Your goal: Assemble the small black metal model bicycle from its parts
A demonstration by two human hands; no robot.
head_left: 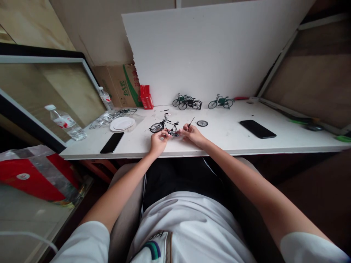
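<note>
A black model bicycle (165, 126) stands near the table's front edge, its front wheel to the left and no wheel visible at its rear end. My left hand (159, 142) is closed on the lower part of its frame. Beside the rear of the frame is my right hand (194, 135), fingers pinched, with a thin dark stick-like tool (191, 122) pointing up out of the grip. Whether the right fingertips also hold a small part is too small to tell. Just beyond that hand a loose spoked wheel (202, 123) lies flat on the white table (225, 140).
Several finished-looking model bicycles (221, 102) stand at the back, near a small red box (146, 97). Phones lie left (112, 143) and right (257, 129). On the left are white discs (122, 123), bagged black parts (105, 118) and water bottles (66, 123).
</note>
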